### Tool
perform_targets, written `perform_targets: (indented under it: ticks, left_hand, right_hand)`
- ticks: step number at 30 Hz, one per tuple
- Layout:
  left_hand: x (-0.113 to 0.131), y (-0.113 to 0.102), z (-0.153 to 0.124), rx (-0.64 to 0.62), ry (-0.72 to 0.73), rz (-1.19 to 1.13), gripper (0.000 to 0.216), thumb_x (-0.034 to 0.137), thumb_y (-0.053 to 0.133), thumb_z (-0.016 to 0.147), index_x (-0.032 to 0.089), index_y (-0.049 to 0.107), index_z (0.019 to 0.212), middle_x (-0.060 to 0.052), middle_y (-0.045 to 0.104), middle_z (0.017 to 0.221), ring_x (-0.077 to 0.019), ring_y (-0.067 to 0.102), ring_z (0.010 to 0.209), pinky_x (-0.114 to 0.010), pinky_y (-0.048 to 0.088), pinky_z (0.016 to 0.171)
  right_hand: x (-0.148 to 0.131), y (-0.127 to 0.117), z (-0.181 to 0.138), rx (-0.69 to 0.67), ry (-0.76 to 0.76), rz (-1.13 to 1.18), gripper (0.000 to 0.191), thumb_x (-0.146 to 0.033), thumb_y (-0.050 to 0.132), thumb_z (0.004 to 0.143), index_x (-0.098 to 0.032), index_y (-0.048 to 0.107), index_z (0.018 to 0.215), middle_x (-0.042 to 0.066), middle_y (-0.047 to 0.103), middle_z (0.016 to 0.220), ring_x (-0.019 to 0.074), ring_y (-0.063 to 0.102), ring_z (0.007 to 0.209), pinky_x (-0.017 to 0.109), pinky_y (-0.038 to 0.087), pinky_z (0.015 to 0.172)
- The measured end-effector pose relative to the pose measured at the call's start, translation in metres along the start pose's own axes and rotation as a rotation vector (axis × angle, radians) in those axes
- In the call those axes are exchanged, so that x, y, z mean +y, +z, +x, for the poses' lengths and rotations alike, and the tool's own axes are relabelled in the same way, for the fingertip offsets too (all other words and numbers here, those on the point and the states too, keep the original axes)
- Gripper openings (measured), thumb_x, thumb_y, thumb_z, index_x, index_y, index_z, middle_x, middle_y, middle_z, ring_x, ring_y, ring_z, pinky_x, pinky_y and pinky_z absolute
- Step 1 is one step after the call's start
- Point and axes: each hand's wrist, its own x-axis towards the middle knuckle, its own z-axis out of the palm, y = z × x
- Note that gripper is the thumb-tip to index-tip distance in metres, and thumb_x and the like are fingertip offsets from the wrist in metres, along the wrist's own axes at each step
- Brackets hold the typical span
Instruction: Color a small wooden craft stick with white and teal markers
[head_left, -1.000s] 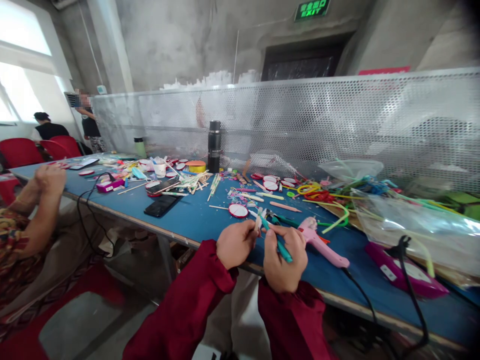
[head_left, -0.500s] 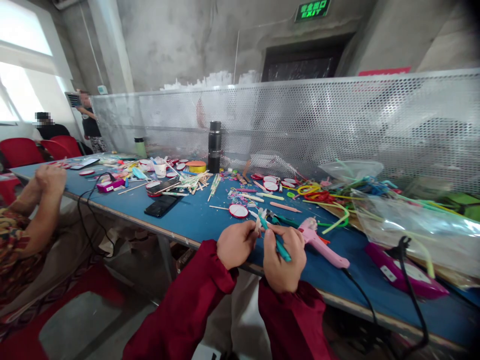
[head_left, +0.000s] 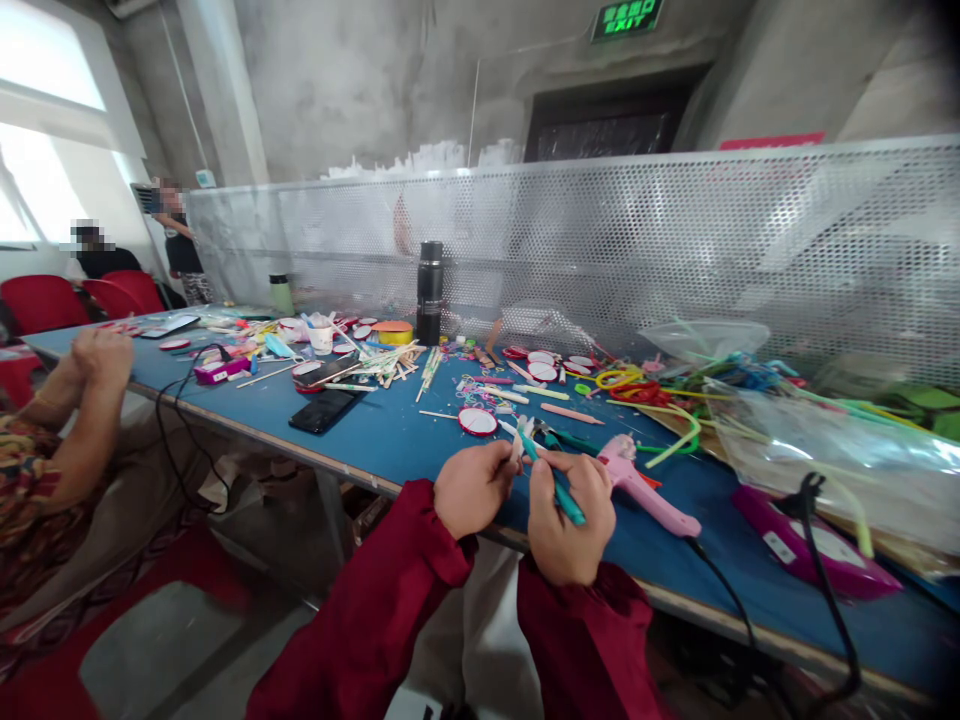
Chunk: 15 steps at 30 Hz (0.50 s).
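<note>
My right hand (head_left: 574,520) is closed around a teal marker (head_left: 568,503), its tip pointing up and to the left. Pinched in the fingers of my left hand (head_left: 469,490) is a small whitish piece (head_left: 517,445), mostly covered by the fingers. The marker's tip is close to that piece; whether they touch I cannot tell. Both hands are together over the table's front edge. Just beyond them lies a white disc with a red rim (head_left: 477,422). A pink glue gun (head_left: 652,500) rests right of my right hand.
A black phone (head_left: 325,411), a black bottle (head_left: 430,295) and a pile of wooden sticks (head_left: 394,368) are further left. Purple device with a cable (head_left: 814,545) and plastic bags (head_left: 802,440) lie right. A perforated metal screen (head_left: 600,240) backs the table. Another person's hands (head_left: 103,355) are at far left.
My right hand and the marker have shifted very slightly to the right. My left hand keeps its place and its pinch.
</note>
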Motion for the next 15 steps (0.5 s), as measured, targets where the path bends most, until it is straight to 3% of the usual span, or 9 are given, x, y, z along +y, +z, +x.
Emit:
perform_targets:
  ticks: [15]
  left_hand:
    - [0.0002, 0.0002, -0.0003, 0.02, 0.005, -0.003, 0.027, 0.031, 0.043, 0.1, 0.021, 0.057, 0.079, 0.002, 0.062, 0.071, -0.0138, 0.056, 0.068, -0.025, 0.035, 0.065]
  right_hand:
    - [-0.001, -0.0004, 0.0011, 0.006, 0.0, -0.005, 0.007, -0.024, 0.058, 0.093, -0.022, 0.063, 0.09, 0.003, 0.07, 0.083, 0.0212, 0.062, 0.084, 0.041, 0.044, 0.089]
